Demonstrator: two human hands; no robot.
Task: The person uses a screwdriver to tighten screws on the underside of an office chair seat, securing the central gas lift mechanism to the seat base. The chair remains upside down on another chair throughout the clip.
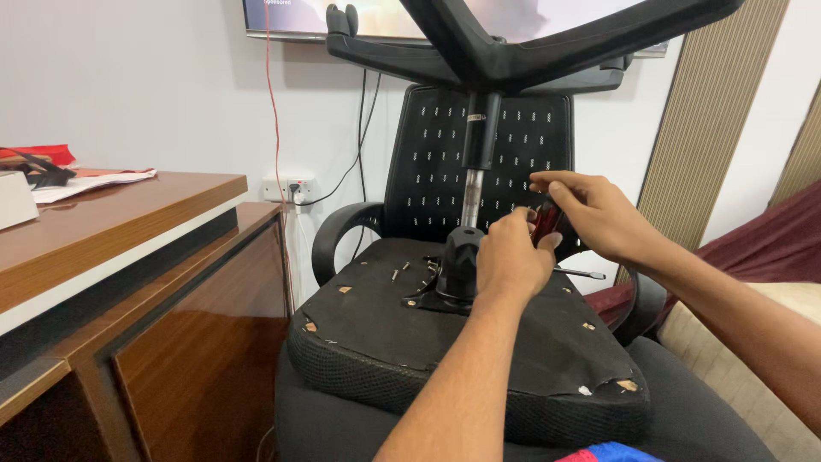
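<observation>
An office chair seat (376, 334) lies upside down on another chair, its black underside facing up. From the black mechanism (457, 269) at its middle, the metal gas cylinder (472, 192) rises to the star-shaped base (530, 51) overhead. My left hand (511, 257) is curled just right of the mechanism. My right hand (590, 214) comes in from the right. Between them both hands pinch a small dark red and black tool handle (546, 222); its tip is hidden. A thin metal rod (581, 274) sticks out below my right wrist.
Loose screws (398, 272) lie on the seat's underside, whose fabric is torn at the edges. A wooden desk (128, 257) with papers stands at the left. A mesh chair back (428, 162), wall socket (289, 188) and hanging cables are behind. A maroon cloth (770, 248) lies at the right.
</observation>
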